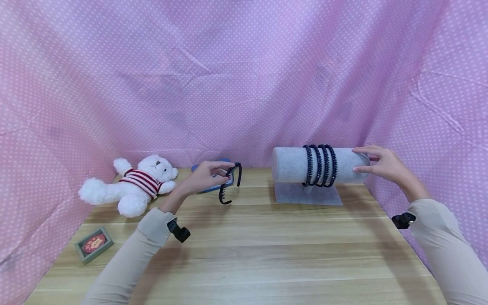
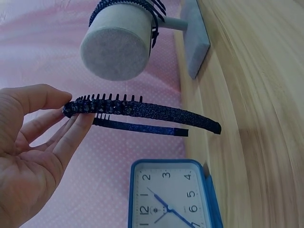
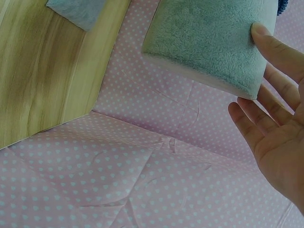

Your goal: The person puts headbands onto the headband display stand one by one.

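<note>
My left hand (image 1: 201,178) pinches a dark toothed headband (image 2: 159,114) near its middle, between thumb and fingers. Both ends of the headband hang free above the table, in front of a blue-framed clock (image 2: 154,183). To the right stands a grey plush headband stand (image 1: 291,165), a horizontal roll on a post and flat base. Several dark beaded headbands (image 1: 309,167) circle the roll side by side. At the roll's right end, my right hand (image 1: 386,163) holds it, thumb on the near side (image 3: 228,38) and fingers partly hidden behind.
On the left of the wooden table (image 1: 267,250) lies a white teddy bear (image 1: 141,180) in a striped sweater. A small green frame (image 1: 94,245) with a red picture is nearer the front. Pink dotted cloth (image 1: 244,84) surrounds the table at the back and sides.
</note>
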`<move>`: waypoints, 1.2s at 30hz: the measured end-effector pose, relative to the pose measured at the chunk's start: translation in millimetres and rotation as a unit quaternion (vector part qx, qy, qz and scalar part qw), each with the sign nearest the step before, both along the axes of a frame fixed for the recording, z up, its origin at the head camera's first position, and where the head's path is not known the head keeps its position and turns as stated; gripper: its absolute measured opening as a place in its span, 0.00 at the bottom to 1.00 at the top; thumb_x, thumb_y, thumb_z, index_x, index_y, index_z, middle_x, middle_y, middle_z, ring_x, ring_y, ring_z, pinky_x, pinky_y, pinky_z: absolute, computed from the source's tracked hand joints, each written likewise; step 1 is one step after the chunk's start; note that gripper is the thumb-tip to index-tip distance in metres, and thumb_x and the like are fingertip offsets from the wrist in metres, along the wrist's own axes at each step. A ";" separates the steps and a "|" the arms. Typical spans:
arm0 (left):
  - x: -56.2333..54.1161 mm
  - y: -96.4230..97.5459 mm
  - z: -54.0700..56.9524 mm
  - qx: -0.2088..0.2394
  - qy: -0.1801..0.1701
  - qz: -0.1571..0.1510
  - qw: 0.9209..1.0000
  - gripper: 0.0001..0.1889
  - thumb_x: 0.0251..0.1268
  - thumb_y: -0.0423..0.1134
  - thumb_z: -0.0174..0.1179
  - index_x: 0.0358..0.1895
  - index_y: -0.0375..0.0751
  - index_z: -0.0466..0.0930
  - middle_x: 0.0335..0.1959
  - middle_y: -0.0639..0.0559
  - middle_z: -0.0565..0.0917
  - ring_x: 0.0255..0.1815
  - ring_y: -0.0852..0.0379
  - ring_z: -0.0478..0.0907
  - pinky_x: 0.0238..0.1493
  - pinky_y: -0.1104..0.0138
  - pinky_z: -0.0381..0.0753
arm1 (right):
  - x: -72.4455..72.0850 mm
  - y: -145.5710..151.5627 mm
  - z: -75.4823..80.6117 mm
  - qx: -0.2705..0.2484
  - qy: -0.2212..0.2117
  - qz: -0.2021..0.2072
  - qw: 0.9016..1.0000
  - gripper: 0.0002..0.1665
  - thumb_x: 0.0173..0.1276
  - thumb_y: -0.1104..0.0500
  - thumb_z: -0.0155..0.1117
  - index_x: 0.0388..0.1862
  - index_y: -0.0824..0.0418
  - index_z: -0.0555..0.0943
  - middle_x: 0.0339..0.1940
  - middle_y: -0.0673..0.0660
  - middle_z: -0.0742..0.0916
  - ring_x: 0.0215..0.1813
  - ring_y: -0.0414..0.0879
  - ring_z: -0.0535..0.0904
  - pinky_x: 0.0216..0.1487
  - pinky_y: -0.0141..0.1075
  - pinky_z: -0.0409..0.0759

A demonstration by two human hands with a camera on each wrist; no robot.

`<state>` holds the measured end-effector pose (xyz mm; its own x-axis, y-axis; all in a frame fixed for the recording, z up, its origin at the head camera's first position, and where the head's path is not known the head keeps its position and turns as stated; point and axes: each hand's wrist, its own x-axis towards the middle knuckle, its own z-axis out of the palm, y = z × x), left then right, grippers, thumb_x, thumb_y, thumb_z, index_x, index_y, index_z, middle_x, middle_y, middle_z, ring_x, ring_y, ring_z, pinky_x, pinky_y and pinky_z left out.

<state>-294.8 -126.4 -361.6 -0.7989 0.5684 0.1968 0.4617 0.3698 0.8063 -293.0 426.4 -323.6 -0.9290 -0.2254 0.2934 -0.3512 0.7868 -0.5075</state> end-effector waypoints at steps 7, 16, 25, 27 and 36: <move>-3.4 11.9 0.3 0.014 -0.018 0.000 1.000 0.25 0.71 0.31 0.61 0.71 0.37 0.74 0.68 0.39 0.79 0.57 0.45 0.84 0.51 0.68 0.84 | -0.9 0.0 0.4 0.006 -0.004 -0.001 1.000 0.37 0.56 0.57 0.82 0.65 0.66 0.80 0.65 0.72 0.80 0.62 0.44 0.73 0.49 0.07 0.65; -7.4 29.3 6.1 0.012 -0.012 0.019 1.000 0.26 0.72 0.35 0.62 0.72 0.41 0.73 0.70 0.42 0.77 0.63 0.47 0.80 0.56 0.60 0.85 | -1.0 0.1 -1.5 -0.004 0.004 0.007 1.000 0.37 0.56 0.58 0.82 0.64 0.67 0.80 0.64 0.73 0.81 0.52 0.13 0.61 0.49 0.07 0.66; -14.1 50.5 11.1 0.019 0.006 0.027 0.999 0.26 0.71 0.34 0.63 0.72 0.42 0.73 0.68 0.41 0.79 0.64 0.46 0.80 0.59 0.56 0.84 | -0.6 0.2 -0.4 -0.004 -0.003 0.004 1.000 0.37 0.56 0.57 0.82 0.64 0.67 0.80 0.64 0.72 0.81 0.52 0.14 0.61 0.50 0.08 0.67; -15.1 55.5 12.3 0.023 0.005 0.025 0.999 0.26 0.71 0.33 0.62 0.72 0.41 0.73 0.68 0.41 0.79 0.64 0.45 0.80 0.60 0.55 0.84 | -0.5 0.3 -0.4 -0.005 -0.002 0.004 1.000 0.37 0.56 0.58 0.82 0.64 0.67 0.80 0.64 0.73 0.81 0.52 0.14 0.61 0.50 0.08 0.67; -20.7 79.5 15.9 0.041 -0.004 0.022 0.999 0.28 0.72 0.35 0.63 0.73 0.41 0.72 0.70 0.41 0.77 0.66 0.45 0.79 0.61 0.56 0.84 | -0.7 0.0 -0.3 -0.004 0.000 0.003 1.000 0.37 0.56 0.58 0.82 0.64 0.67 0.80 0.64 0.73 0.81 0.53 0.14 0.61 0.49 0.07 0.66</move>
